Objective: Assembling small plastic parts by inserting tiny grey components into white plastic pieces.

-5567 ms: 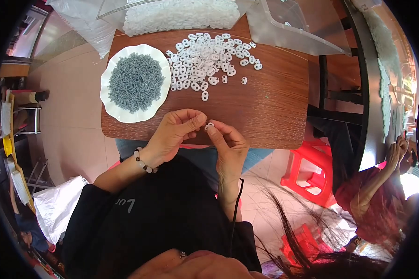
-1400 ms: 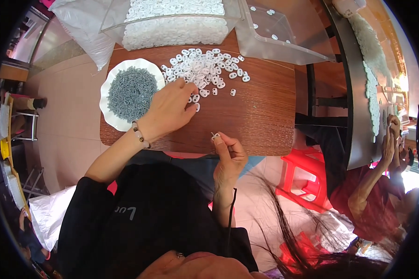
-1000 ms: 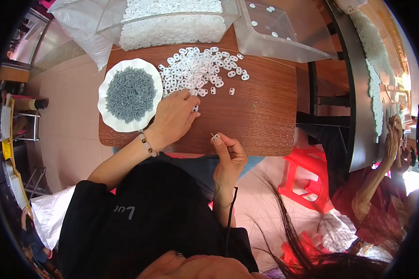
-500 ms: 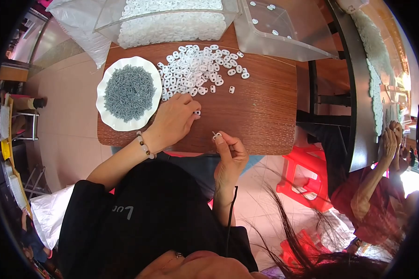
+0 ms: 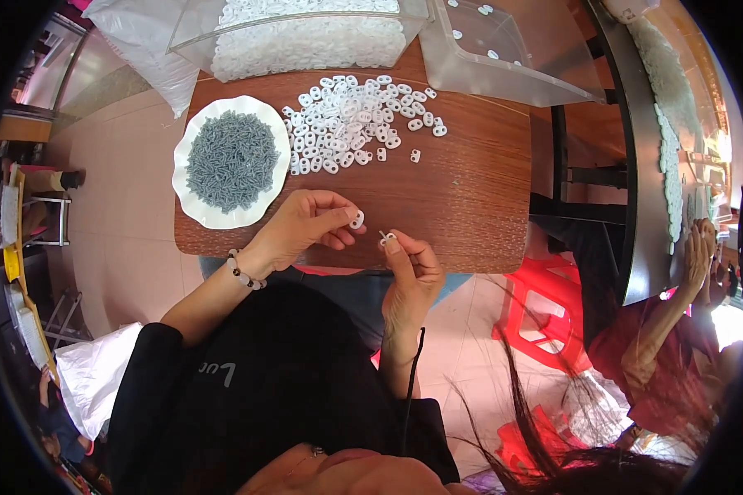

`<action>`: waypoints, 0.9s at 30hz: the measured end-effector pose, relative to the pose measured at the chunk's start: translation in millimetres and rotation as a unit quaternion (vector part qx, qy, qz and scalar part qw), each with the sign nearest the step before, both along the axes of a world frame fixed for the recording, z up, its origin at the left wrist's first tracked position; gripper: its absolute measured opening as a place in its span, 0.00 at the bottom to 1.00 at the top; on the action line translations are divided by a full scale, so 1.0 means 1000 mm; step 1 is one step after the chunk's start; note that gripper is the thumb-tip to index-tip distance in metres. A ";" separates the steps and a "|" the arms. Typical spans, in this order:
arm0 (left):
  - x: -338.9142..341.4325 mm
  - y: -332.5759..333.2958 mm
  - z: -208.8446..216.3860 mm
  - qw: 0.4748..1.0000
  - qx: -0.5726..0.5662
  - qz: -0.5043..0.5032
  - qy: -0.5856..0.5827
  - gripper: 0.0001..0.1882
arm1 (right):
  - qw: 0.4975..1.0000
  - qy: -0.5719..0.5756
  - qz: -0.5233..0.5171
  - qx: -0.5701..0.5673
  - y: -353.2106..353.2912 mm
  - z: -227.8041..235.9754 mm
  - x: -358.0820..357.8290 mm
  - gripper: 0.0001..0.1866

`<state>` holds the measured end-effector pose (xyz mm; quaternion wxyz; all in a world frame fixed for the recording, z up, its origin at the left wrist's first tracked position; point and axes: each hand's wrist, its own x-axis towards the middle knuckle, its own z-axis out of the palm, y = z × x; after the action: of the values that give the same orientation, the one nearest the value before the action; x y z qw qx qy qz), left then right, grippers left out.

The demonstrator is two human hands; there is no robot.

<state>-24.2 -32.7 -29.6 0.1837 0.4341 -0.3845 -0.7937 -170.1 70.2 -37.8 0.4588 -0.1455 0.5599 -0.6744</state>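
Between thumb and fingers, my left hand (image 5: 309,224) pinches a small white two-holed plastic piece (image 5: 356,220) above the near part of the table. Just to its right, my right hand (image 5: 413,268) grips another white two-holed piece (image 5: 390,238), with a thin grey pin (image 5: 383,235) showing at it. Whether the pin sits fully in a hole is too small to tell. Beyond my hands lies a loose pile of white two-holed pieces (image 5: 338,124). A white scalloped plate (image 5: 187,196) left of the pile holds a heap of small grey pins (image 5: 231,161).
The brown wooden table (image 5: 479,198) carries a clear bin (image 5: 305,70) full of white pieces at its far edge. A second clear bin (image 5: 504,82) holds a few. At right, a co-worker's hands (image 5: 698,252) are over a dark table (image 5: 648,247); a red stool (image 5: 545,322) stands below.
My left hand has come back from the pile's near edge toward my right hand, bringing a white piece. My right hand keeps its hold, nearly still.
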 end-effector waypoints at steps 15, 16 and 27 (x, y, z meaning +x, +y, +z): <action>-0.012 0.017 -0.004 0.997 -0.065 -0.036 0.026 0.09 | 0.979 -0.184 0.027 -0.086 -0.003 -0.007 0.003 0.06; -0.012 0.019 -0.006 0.997 -0.056 -0.012 0.049 0.10 | 0.978 -0.185 0.037 -0.087 -0.003 -0.006 0.005 0.06; -0.005 0.031 -0.011 0.991 0.027 0.072 0.108 0.15 | 0.985 -0.158 0.044 -0.057 -0.002 -0.006 0.010 0.05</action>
<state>-29.3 -1.3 -40.1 0.2692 0.3769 -0.3082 -0.8309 -159.7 67.8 -43.6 0.5617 -0.0876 0.4345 -0.6986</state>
